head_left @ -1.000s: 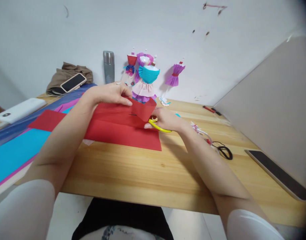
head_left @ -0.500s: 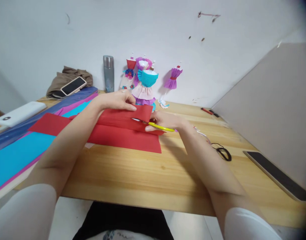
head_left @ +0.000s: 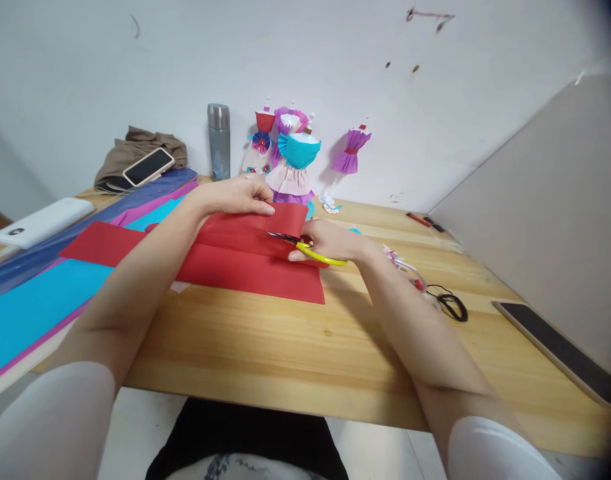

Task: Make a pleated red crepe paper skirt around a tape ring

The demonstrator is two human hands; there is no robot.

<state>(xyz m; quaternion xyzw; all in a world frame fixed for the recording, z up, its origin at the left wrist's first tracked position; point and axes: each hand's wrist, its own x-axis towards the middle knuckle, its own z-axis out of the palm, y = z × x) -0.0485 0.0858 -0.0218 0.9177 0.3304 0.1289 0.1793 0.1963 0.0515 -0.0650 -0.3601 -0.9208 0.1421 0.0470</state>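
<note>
My right hand is closed around yellow-handled scissors, whose dark blades point left into red crepe paper. The blades sit at a slit, with one flap of the paper above them and more of it below. At the upper edge of that flap, my left hand pinches the paper between thumb and fingers. Another flat red sheet lies underneath, reaching left below my left forearm. A small pale scrap shows at its lower edge.
Blue sheets and a dark blue strip lie left, near a white power bank and a phone on brown cloth. A grey bottle and several small paper-dressed figures stand at the back. A tablet and black cord lie right.
The scissor blades show more of their dark length now, slightly left of before. My left hand keeps its pinch on the red paper. The whole view has shifted slightly.
</note>
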